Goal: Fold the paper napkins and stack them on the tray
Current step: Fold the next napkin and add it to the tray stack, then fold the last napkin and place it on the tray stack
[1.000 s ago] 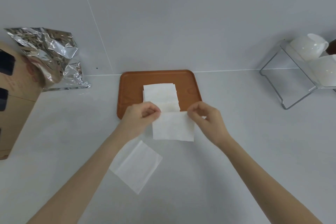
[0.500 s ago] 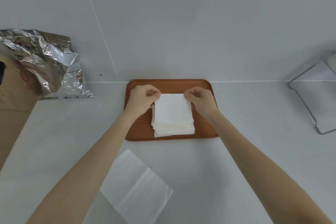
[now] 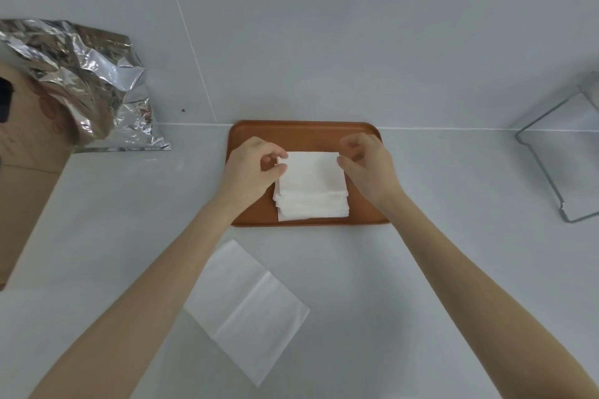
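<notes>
A brown tray lies against the back wall and holds a stack of folded white napkins. The top folded napkin lies flat on the stack. My left hand is at its far left corner, with thumb and forefinger tips a little apart and touching the paper. My right hand hovers at the far right edge with its fingers lifted and spread, holding nothing. An unfolded napkin lies on the counter near me, partly under my left forearm.
A crumpled silver foil bag leans on a cardboard box at the left. A wire rack stands at the right edge. The white wall rises directly behind the tray.
Both hands carried the folded napkin from the counter onto the tray's stack. The fingers have since loosened from its far corners, and the right hand has lifted off.
</notes>
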The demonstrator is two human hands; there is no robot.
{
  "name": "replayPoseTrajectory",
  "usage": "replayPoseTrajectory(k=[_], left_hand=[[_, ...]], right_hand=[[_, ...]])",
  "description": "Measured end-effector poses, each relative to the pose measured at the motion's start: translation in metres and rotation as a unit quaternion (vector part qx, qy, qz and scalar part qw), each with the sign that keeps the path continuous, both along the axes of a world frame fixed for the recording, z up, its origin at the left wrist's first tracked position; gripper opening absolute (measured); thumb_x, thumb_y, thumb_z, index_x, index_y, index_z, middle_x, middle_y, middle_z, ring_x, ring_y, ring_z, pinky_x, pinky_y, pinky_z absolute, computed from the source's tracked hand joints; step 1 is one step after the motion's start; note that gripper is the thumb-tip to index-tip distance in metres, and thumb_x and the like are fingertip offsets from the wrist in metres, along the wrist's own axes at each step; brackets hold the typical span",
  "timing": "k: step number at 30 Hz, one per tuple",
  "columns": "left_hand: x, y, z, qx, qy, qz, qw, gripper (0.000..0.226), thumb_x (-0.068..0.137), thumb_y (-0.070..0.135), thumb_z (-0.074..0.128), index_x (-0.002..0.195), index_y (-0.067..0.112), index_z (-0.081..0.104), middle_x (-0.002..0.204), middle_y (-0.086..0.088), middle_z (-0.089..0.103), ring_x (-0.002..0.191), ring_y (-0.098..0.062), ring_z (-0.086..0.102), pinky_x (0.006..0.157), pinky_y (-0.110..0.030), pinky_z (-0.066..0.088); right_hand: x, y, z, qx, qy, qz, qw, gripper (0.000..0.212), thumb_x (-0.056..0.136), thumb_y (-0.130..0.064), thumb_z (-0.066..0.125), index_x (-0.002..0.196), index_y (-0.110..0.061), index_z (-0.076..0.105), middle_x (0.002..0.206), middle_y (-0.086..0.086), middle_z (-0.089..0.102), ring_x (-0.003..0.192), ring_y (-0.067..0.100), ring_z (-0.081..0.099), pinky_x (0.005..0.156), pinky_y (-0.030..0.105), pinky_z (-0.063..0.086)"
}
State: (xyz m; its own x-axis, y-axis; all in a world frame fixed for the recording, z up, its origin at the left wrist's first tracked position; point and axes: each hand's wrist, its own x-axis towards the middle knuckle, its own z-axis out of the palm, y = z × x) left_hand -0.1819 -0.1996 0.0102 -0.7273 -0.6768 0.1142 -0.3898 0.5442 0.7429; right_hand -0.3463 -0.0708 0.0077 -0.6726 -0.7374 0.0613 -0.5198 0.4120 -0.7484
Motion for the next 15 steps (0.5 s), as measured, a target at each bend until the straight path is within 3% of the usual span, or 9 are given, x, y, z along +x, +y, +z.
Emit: replayPoseTrajectory(k=[2, 5, 7, 11, 15], left_hand=[[0.015, 0.016, 0.009, 0.009, -0.003, -0.044, 0.999, 0.011, 0.075, 0.009, 0.068, 0.083, 0.017, 0.069, 0.086, -0.001, 0.063, 0.077, -0.012, 0.058, 0.066, -0.006, 0.038], [0.037, 0.043, 0.01, 0.034, -0.026, -0.122, 0.992, 0.01, 0.073, 0.01, 0.07, 0.079, 0.019, 0.071, 0.079, 0.004, 0.063, 0.075, -0.011, 0.059, 0.063, -0.002, 0.037], [0.048, 0.06, 0.004, 0.035, -0.065, -0.174, 0.982, 0.01, 0.073, 0.013, 0.071, 0.082, 0.018, 0.071, 0.08, 0.007, 0.062, 0.081, -0.012, 0.059, 0.066, -0.007, 0.037], [0.061, 0.088, -0.015, 0.032, -0.144, -0.232, 0.962, 0.01, 0.074, 0.021, 0.07, 0.084, 0.019, 0.07, 0.086, 0.003, 0.064, 0.087, -0.014, 0.056, 0.078, -0.027, 0.043], [0.072, 0.106, -0.029, 0.022, -0.181, -0.234, 0.955, 0.01, 0.077, 0.023, 0.066, 0.087, 0.022, 0.069, 0.096, 0.001, 0.064, 0.093, -0.014, 0.05, 0.083, -0.028, 0.04]], right_hand=[[0.018, 0.016, 0.012, -0.012, 0.006, 0.029, 0.999, 0.016, 0.081, -0.009, 0.062, 0.095, -0.017, 0.06, 0.094, -0.003, 0.055, 0.068, 0.001, 0.053, 0.062, 0.007, 0.038], [0.059, 0.045, 0.022, -0.031, -0.002, 0.079, 0.996, 0.012, 0.079, -0.007, 0.065, 0.084, -0.019, 0.064, 0.08, -0.01, 0.058, 0.063, -0.005, 0.053, 0.059, 0.005, 0.04], [0.091, 0.066, 0.022, -0.017, -0.008, 0.131, 0.991, 0.012, 0.079, -0.008, 0.067, 0.079, -0.02, 0.066, 0.075, -0.006, 0.064, 0.061, -0.002, 0.054, 0.057, 0.008, 0.041], [0.149, 0.104, 0.004, 0.052, -0.024, 0.225, 0.973, 0.007, 0.079, -0.01, 0.065, 0.076, -0.016, 0.067, 0.078, 0.005, 0.07, 0.063, 0.017, 0.059, 0.064, 0.034, 0.052], [0.185, 0.127, -0.019, 0.105, -0.005, 0.273, 0.956, 0.007, 0.083, -0.018, 0.061, 0.086, -0.016, 0.067, 0.087, 0.004, 0.068, 0.069, 0.019, 0.06, 0.068, 0.032, 0.049]])
